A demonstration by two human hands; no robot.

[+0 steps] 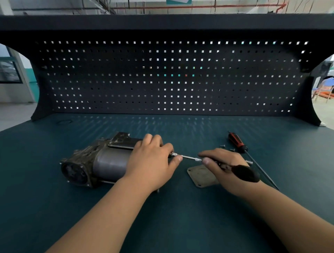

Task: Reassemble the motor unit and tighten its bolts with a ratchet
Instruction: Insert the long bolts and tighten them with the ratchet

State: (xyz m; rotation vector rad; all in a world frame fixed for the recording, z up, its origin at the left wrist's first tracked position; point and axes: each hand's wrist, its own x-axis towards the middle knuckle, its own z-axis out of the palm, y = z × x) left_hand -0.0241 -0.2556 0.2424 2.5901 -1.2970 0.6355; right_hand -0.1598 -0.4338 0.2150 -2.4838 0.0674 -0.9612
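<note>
Right hand (224, 164): fingers curled tight round the ratchet (244, 173) handle
Left hand (153, 162): finger and thumb pinch the ratchet tip
Motor (94, 162): lies at 9 o'clock, touching that hand
Screwdriver (236, 142): at 2 o'clock

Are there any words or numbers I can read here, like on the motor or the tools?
None can be read. The grey metal motor unit shows no legible label, the red-and-black-handled screwdriver shows no brand, and the teal sign at the top edge is cut off.
</note>
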